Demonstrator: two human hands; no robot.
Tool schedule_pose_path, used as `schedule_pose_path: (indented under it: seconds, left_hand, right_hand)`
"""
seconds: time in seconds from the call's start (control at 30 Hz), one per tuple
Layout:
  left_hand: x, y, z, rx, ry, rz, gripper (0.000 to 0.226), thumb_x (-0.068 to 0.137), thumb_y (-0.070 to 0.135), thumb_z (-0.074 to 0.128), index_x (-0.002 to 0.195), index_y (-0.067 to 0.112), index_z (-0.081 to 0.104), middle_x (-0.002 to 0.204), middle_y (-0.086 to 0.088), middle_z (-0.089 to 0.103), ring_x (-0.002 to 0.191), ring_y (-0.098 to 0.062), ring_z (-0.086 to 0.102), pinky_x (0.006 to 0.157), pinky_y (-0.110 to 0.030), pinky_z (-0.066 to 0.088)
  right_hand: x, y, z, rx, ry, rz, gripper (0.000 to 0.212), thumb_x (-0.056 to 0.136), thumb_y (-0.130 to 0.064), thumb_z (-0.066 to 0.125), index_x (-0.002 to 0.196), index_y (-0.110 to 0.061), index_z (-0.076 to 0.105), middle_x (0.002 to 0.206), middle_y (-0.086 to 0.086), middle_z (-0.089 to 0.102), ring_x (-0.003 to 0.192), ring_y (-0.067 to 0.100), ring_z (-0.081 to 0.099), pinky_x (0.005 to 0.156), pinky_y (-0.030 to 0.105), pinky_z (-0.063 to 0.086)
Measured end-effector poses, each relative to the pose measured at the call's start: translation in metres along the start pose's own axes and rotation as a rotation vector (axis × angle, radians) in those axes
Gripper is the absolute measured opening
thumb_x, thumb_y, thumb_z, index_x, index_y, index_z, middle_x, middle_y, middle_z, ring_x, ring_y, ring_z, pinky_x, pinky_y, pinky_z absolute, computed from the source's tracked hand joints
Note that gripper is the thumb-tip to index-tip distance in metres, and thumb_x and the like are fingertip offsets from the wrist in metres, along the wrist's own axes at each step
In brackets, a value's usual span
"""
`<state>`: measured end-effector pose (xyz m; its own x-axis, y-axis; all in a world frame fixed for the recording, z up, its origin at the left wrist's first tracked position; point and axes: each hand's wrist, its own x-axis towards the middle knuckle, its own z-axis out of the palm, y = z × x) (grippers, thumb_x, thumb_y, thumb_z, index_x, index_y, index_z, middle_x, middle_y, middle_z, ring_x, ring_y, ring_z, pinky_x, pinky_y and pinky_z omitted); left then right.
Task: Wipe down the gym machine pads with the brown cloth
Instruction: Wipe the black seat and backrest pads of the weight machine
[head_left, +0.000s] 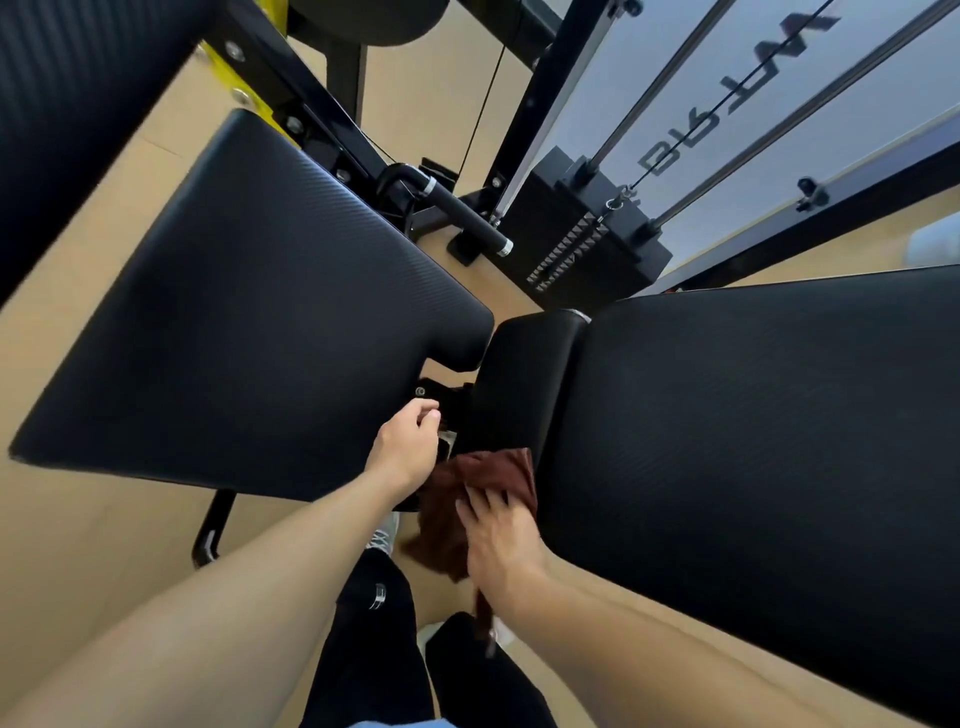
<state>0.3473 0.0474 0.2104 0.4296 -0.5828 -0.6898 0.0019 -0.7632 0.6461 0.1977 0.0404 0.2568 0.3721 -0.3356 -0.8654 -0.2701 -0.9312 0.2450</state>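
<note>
The brown cloth (470, 499) hangs bunched at the near end of the narrow black middle pad (524, 374). My right hand (501, 540) presses flat on the cloth, fingers spread, and a strip of cloth dangles below my wrist. My left hand (408, 447) is loosely curled with nothing in it, beside the near corner of the large left pad (249, 322), close to a bolt on the frame. The large right pad (769, 447) lies just right of the cloth.
A weight stack (587, 244) with guide rods and a cable stands behind the pads. A black handle bar (467, 213) juts out near it. Another pad (67, 93) fills the top-left corner. My legs and shoes are below, on the tan floor (78, 545).
</note>
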Motion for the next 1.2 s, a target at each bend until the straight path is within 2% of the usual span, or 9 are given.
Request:
schedule_pose_path:
  seconds: [0.13, 0.27, 0.4, 0.47, 0.57, 0.73, 0.83, 0.97, 1.2]
  left_hand:
    - [-0.004, -0.021, -0.012, 0.005, 0.022, -0.031, 0.035, 0.102, 0.038, 0.038, 0.131, 0.03, 0.057, 0.125, 0.004, 0.062, 0.105, -0.012, 0.052, 0.086, -0.029, 0.041]
    - [-0.005, -0.031, -0.019, 0.014, 0.013, -0.019, 0.033, 0.101, 0.037, 0.04, 0.128, 0.032, 0.058, 0.122, 0.01, 0.062, 0.107, -0.012, 0.054, 0.086, -0.029, 0.042]
    - [-0.006, -0.046, -0.021, 0.021, 0.018, 0.006, 0.034, 0.102, 0.036, 0.041, 0.132, 0.03, 0.056, 0.123, 0.014, 0.058, 0.108, -0.007, 0.051, 0.086, -0.026, 0.039]
    - [-0.008, -0.056, -0.02, 0.025, 0.036, -0.015, 0.034, 0.102, 0.035, 0.041, 0.133, 0.03, 0.056, 0.124, 0.013, 0.059, 0.107, -0.007, 0.051, 0.085, -0.026, 0.038]
    - [-0.012, -0.072, -0.014, 0.048, 0.045, -0.048, 0.033, 0.102, 0.034, 0.043, 0.131, 0.029, 0.057, 0.126, 0.012, 0.061, 0.105, -0.006, 0.051, 0.085, -0.025, 0.037]
    - [-0.013, -0.073, -0.007, 0.059, 0.025, -0.061, 0.033, 0.102, 0.034, 0.044, 0.131, 0.029, 0.057, 0.129, 0.011, 0.061, 0.106, -0.006, 0.051, 0.086, -0.026, 0.038]
    - [0.0, -0.051, 0.001, 0.061, -0.042, 0.0, 0.035, 0.101, 0.034, 0.044, 0.135, 0.031, 0.055, 0.131, 0.009, 0.06, 0.116, -0.011, 0.055, 0.093, -0.03, 0.045]
    - [0.035, -0.008, 0.013, 0.084, -0.109, 0.144, 0.043, 0.097, 0.03, 0.045, 0.139, 0.034, 0.05, 0.139, 0.008, 0.056, 0.128, -0.017, 0.053, 0.107, -0.039, 0.044]
    - [0.05, -0.002, 0.014, 0.027, 0.104, 0.188, 0.043, 0.095, 0.029, 0.054, 0.137, 0.031, 0.047, 0.136, 0.01, 0.052, 0.125, -0.011, 0.052, 0.096, -0.034, 0.049]
  right_hand:
    - [0.023, 0.031, -0.024, -0.039, 0.047, -0.012, 0.057, 0.105, -0.042, 0.026, 0.159, -0.025, 0.019, 0.166, 0.003, 0.016, 0.152, 0.029, 0.006, 0.121, 0.048, -0.005]
    - [0.057, 0.092, -0.054, 0.069, 0.155, 0.204, 0.056, 0.104, -0.039, 0.017, 0.158, -0.029, 0.024, 0.167, 0.003, 0.012, 0.152, 0.03, 0.005, 0.121, 0.049, -0.003]
    - [0.089, 0.142, -0.082, 0.154, 0.122, 0.376, 0.065, 0.101, -0.057, 0.012, 0.159, -0.03, 0.006, 0.168, 0.006, 0.0, 0.15, 0.043, -0.012, 0.118, 0.056, -0.011]
    - [0.097, 0.132, -0.081, 0.112, 0.095, 0.366, 0.074, 0.096, -0.067, 0.017, 0.159, -0.032, 0.004, 0.168, 0.009, -0.003, 0.147, 0.049, -0.019, 0.116, 0.061, -0.01]
    - [0.092, 0.087, -0.061, 0.064, 0.1, 0.272, 0.07, 0.098, -0.061, 0.012, 0.159, -0.028, 0.012, 0.168, 0.01, 0.0, 0.147, 0.048, -0.02, 0.118, 0.057, -0.006]
    - [0.057, 0.021, -0.03, 0.052, 0.02, 0.037, 0.059, 0.104, -0.043, 0.022, 0.16, -0.026, 0.015, 0.168, 0.009, 0.003, 0.154, 0.032, -0.002, 0.121, 0.047, -0.001]
    - [0.054, 0.018, -0.029, 0.056, 0.017, 0.02, 0.058, 0.106, -0.042, 0.02, 0.16, -0.023, 0.014, 0.168, 0.006, 0.004, 0.154, 0.024, 0.002, 0.122, 0.041, -0.004]
    - [0.08, 0.08, -0.058, 0.079, 0.1, 0.132, 0.057, 0.106, -0.039, 0.019, 0.16, -0.022, 0.015, 0.168, 0.002, 0.007, 0.154, 0.022, 0.004, 0.122, 0.041, -0.001]
    - [0.118, 0.181, -0.111, 0.174, 0.061, 0.408, 0.067, 0.101, -0.057, 0.03, 0.159, -0.025, 0.02, 0.166, 0.008, 0.014, 0.152, 0.041, 0.003, 0.119, 0.053, 0.012]
